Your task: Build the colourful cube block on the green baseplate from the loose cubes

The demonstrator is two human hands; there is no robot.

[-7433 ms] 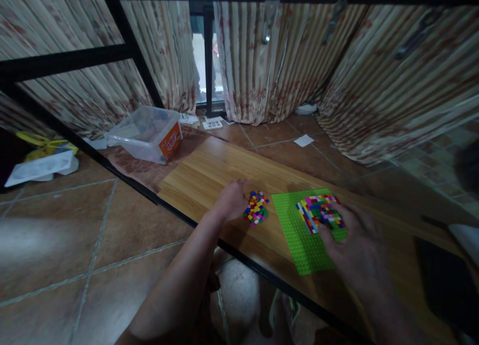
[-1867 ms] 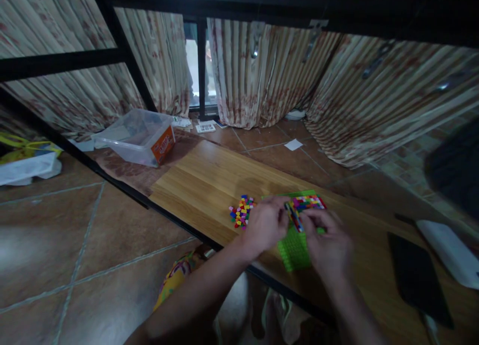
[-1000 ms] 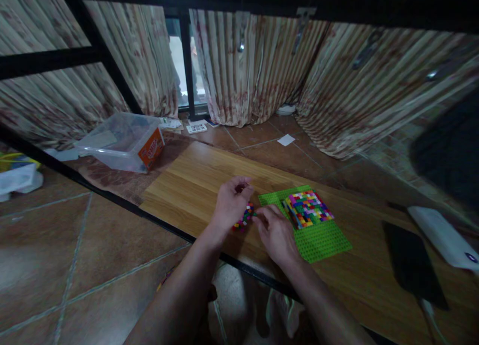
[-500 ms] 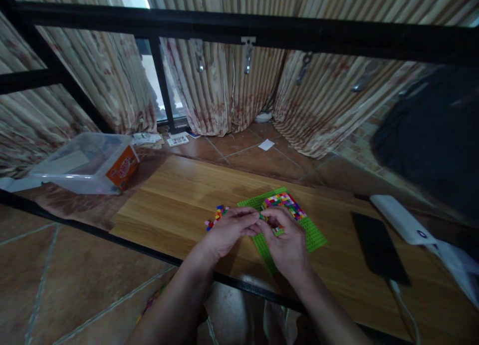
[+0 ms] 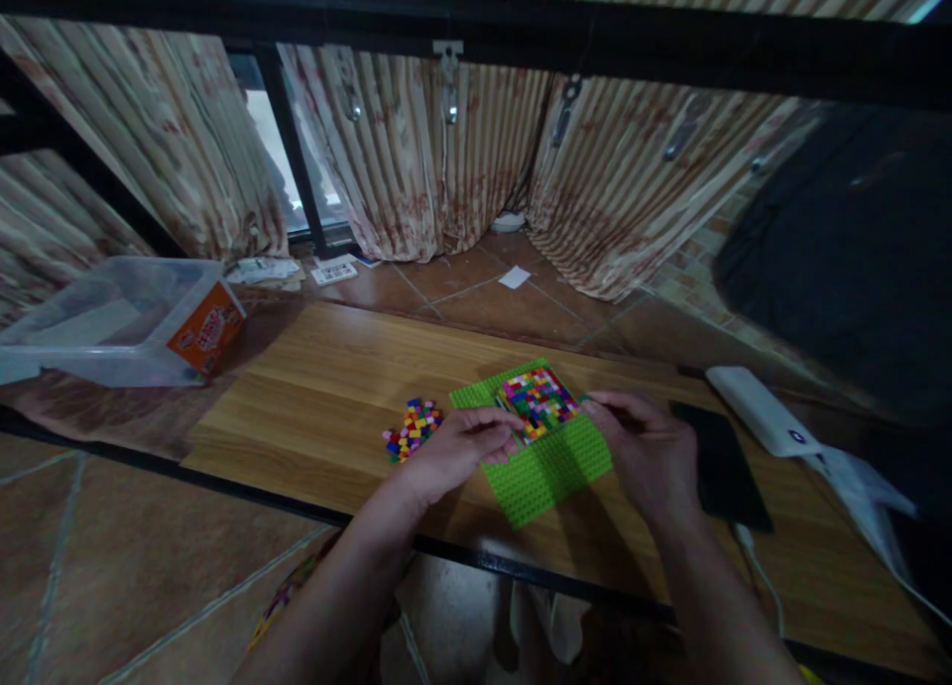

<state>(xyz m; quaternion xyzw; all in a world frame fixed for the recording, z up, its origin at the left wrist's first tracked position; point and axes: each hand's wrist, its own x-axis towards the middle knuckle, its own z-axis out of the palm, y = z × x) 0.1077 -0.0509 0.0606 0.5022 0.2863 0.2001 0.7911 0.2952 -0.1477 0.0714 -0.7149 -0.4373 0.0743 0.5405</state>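
While the left hand (image 5: 453,452) rests its curled fingers (image 5: 500,435) on the near-left edge of the green baseplate (image 5: 546,462), apparently to keep it from sliding on the smooth wood, the right hand (image 5: 647,447) meets the plate from the opposite side, its fingers (image 5: 599,405) narrowed at the right edge of the brick mosaic (image 5: 536,401); whether they pinch a small brick there I cannot tell (the tips are too small and dim). That mosaic, a dense square of many colours, fills the far corner of the plate, and the near part of the plate is bare studs. Just left of the left hand lies a little heap of loose bricks (image 5: 412,431), close enough to reach without shifting the wrist. All of it lies on the wooden worktop (image 5: 312,398). Right of the right hand a dark phone (image 5: 718,462) lies flat with a cable running off it, and beyond it a white power bank (image 5: 759,409); both crowd that side. A clear plastic bin (image 5: 111,318) sits well apart on the far left, and striped curtains (image 5: 461,150) hang behind a black frame bar (image 5: 476,31)
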